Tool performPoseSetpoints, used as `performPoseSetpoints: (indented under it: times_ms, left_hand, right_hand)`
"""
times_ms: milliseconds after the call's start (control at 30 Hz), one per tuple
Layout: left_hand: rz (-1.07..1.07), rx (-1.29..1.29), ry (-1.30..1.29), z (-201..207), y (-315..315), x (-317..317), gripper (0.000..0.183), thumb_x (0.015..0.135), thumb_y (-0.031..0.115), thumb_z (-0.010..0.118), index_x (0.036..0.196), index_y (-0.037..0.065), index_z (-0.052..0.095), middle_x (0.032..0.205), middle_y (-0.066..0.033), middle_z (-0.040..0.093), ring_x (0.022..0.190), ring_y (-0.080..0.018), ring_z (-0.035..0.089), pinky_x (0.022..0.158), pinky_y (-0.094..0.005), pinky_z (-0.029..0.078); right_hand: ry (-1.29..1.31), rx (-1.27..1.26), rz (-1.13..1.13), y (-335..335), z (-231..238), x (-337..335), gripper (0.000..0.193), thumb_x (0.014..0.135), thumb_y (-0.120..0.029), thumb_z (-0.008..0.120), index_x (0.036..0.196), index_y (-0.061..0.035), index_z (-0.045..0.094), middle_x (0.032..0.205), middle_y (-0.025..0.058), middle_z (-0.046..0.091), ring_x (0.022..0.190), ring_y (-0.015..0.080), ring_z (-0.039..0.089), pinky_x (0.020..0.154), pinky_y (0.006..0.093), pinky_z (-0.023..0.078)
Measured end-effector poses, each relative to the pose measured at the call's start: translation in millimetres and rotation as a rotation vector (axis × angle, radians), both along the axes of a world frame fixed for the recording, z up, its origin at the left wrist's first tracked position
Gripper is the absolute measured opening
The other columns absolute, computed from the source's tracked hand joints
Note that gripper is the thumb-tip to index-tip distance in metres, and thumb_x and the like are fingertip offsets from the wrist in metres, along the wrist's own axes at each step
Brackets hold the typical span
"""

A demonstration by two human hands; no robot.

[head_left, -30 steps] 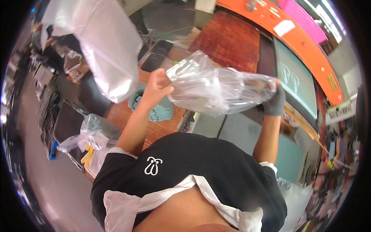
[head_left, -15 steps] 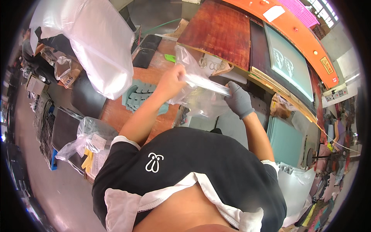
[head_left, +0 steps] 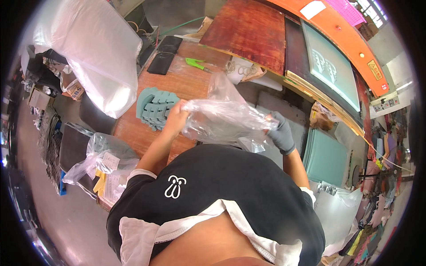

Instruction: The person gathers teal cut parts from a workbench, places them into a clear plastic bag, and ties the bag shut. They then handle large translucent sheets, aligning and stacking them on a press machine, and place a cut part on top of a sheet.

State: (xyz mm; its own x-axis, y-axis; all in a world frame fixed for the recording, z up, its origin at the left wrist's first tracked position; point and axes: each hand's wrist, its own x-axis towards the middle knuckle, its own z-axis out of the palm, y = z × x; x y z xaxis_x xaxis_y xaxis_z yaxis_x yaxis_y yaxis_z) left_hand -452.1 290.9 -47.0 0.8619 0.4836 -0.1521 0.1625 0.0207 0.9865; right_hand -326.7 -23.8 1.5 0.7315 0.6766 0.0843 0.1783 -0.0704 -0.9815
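Observation:
A clear plastic bag [head_left: 222, 117] is stretched between my two hands in front of my chest. My bare left hand [head_left: 176, 117] pinches its left end. At the other end, my right hand [head_left: 281, 133], in a grey glove with bare fingertips, grips the film. Just left of my left hand, a pile of grey-green moulded sole-shaped pieces [head_left: 153, 106] lies on the worn reddish-brown table [head_left: 195, 82]. The bag looks see-through and slack in the middle; I make out nothing inside it.
A green air gun [head_left: 194, 63] and a black bundle [head_left: 165, 55] lie at the table's far side. Large plastic wrapping [head_left: 97, 48] stands far left. An orange machine [head_left: 350, 40] curves along the far right, and teal sheets [head_left: 326, 157] stack at right.
Both hands have come down nearer my body, the left one also moving left. The bag, a narrow folded band before, is now spread wider. The pile and air gun show more fully.

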Motion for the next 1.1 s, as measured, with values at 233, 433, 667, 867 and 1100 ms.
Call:
performPoseSetpoints:
  times_ms: [233, 433, 667, 867, 1100]
  left_hand:
    - [-0.020, -0.297, -0.384, 40.3, 7.5, -18.2, 0.028, 0.072, 0.000, 0.055, 0.099, 0.005, 0.048, 0.084, -0.0070, 0.054, 0.073, -0.0146, 0.054, 0.069, -0.0266, 0.045]
    - [0.235, 0.656, -0.016, 36.1, 9.1, -27.3, 0.033, 0.067, 0.008, 0.064, 0.097, 0.008, 0.050, 0.076, -0.0143, 0.059, 0.075, -0.0264, 0.060, 0.067, -0.0336, 0.045]
    - [0.495, 0.253, -0.222, 44.9, 32.1, -21.4, 0.024, 0.079, 0.007, 0.056, 0.102, 0.006, 0.053, 0.085, -0.0126, 0.061, 0.080, -0.0214, 0.060, 0.070, -0.0336, 0.046]
    - [0.340, -0.672, -0.570, 69.3, 22.7, -39.7, 0.009, 0.084, 0.001, 0.051, 0.092, 0.005, 0.051, 0.090, -0.0048, 0.058, 0.082, -0.0179, 0.055, 0.072, -0.0274, 0.045]
    - [0.581, 0.647, -0.161, 49.3, 19.8, -72.2, 0.030, 0.067, 0.002, 0.063, 0.091, 0.006, 0.046, 0.080, -0.0139, 0.053, 0.076, -0.0293, 0.056, 0.070, -0.0336, 0.045]
  right_hand:
    - [-0.647, -0.465, -0.295, 35.3, -36.2, 40.4, 0.025, 0.074, -0.014, 0.061, 0.098, -0.0105, 0.059, 0.084, 0.0161, 0.062, 0.078, 0.0310, 0.060, 0.069, 0.0337, 0.048]
    - [0.033, 0.201, -0.305, 39.9, -2.4, 50.1, 0.027, 0.079, 0.003, 0.049, 0.103, -0.0010, 0.060, 0.093, 0.0048, 0.062, 0.084, 0.0126, 0.057, 0.078, 0.0250, 0.045]
    - [0.015, 0.125, -0.090, 47.7, 25.1, 7.8, 0.029, 0.062, 0.007, 0.054, 0.088, -0.0042, 0.055, 0.082, -0.0014, 0.052, 0.079, 0.0082, 0.049, 0.070, 0.0245, 0.043]
    - [-0.721, -0.428, -0.263, 77.9, -19.4, 33.2, 0.036, 0.069, -0.012, 0.066, 0.101, -0.0069, 0.051, 0.087, 0.0115, 0.058, 0.077, 0.0310, 0.057, 0.067, 0.0381, 0.046]
    - [0.311, 0.303, -0.120, 87.1, 11.3, 45.9, 0.021, 0.077, -0.007, 0.055, 0.098, -0.0019, 0.055, 0.094, 0.0091, 0.060, 0.081, 0.0211, 0.059, 0.071, 0.0337, 0.050]
